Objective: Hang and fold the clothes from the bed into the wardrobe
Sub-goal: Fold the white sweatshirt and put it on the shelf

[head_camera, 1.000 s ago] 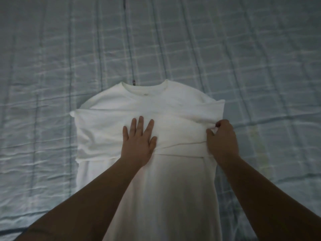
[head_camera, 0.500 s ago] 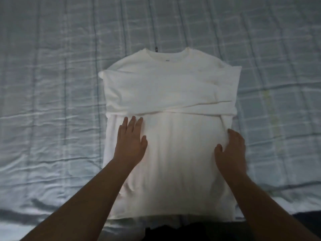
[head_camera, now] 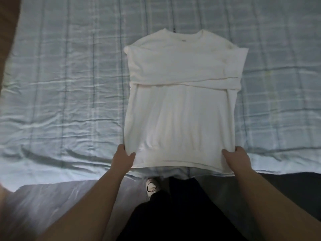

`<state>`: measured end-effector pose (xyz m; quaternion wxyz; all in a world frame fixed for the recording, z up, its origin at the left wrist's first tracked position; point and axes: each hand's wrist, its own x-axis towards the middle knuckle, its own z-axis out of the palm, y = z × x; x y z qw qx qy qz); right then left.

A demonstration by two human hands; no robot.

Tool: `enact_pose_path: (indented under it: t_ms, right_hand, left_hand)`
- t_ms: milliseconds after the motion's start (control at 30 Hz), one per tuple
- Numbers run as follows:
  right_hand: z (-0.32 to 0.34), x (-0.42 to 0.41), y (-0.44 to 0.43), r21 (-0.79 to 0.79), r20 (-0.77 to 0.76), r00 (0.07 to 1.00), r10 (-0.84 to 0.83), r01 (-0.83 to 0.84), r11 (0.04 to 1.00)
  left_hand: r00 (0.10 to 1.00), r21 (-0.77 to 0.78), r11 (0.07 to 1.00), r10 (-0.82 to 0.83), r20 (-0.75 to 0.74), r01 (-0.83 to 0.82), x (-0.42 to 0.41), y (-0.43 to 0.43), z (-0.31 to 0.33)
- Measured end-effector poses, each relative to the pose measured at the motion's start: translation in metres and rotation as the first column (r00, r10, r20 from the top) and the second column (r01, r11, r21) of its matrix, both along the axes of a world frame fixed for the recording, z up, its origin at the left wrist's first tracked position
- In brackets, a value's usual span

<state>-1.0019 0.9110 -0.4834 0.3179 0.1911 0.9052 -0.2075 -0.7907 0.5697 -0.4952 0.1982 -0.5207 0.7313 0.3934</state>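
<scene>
Bed (head_camera: 60, 101): fills the upper two thirds of the frame. Pale blue plaid cover, wrinkled, with its near edge running across the lower middle.

Sweatshirt (head_camera: 182, 110): white, lying flat on the bed, right of frame centre. The collar points to the top of the frame and the hem sits at the bed's near edge. Both sleeves are folded in across the chest, making one horizontal band over the upper half. The body below the band is smooth with faint vertical creases. A small dark tag (head_camera: 174, 30) shows at the back of the collar.

Trousers (head_camera: 173, 214): dark, bottom centre of the frame, the person standing against the bed edge.

Left hand (head_camera: 123, 159): clamped on the hem's lower left corner, thumb on top of the cloth, fingers under it and hidden.

Right hand (head_camera: 238, 159): same grip on the lower right corner, thumb on top and fingers wrapped round the edge. The hands are well apart, one per corner, with both forearms coming in from the bottom of the frame.

Shoe (head_camera: 152, 186): light-coloured, just below the hem at lower centre, partly covered by the trousers.

Brown blur (head_camera: 7, 23): upper left edge of the frame, can't tell what it is.
</scene>
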Motion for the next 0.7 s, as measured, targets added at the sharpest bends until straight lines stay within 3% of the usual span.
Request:
enact_pose_path:
  t_ms: [67, 133, 233, 300, 467, 700]
  right_hand:
    - [0.002, -0.002, 0.010, -0.034, 0.072, 0.996, -0.053, 0.055, 0.998]
    - [0.007, -0.002, 0.021, -0.152, 0.122, 0.978, -0.167, 0.184, 0.971]
    - [0.029, 0.004, 0.031, -0.393, 0.240, 0.900, -0.364, 0.433, 0.811]
    - [0.051, 0.006, 0.033, -0.490, 0.279, 0.874, -0.398, 0.486, 0.723]
    - [0.119, 0.008, 0.038, -0.591, 0.257, 0.906, -0.337, 0.424, 0.686]
    - [0.177, 0.054, 0.059, -0.646, 0.242, 0.846, -0.476, 0.506, 0.571]
  left_hand:
    - [0.997, 0.086, 0.993, 0.078, 0.003, -0.078, 0.003, 0.002, 0.003]
    - [0.955, 0.270, 0.925, 0.293, -0.049, -0.269, 0.007, 0.000, 0.013]
    - [0.857, 0.472, 0.784, 0.504, -0.104, -0.403, 0.015, -0.005, 0.039]
    - [0.854, 0.480, 0.796, 0.494, -0.164, -0.368, 0.020, -0.010, 0.063]
    - [0.815, 0.513, 0.800, 0.503, -0.289, -0.311, 0.028, -0.013, 0.135]
    - [0.762, 0.644, 0.699, 0.588, -0.271, -0.311, 0.067, -0.004, 0.185]
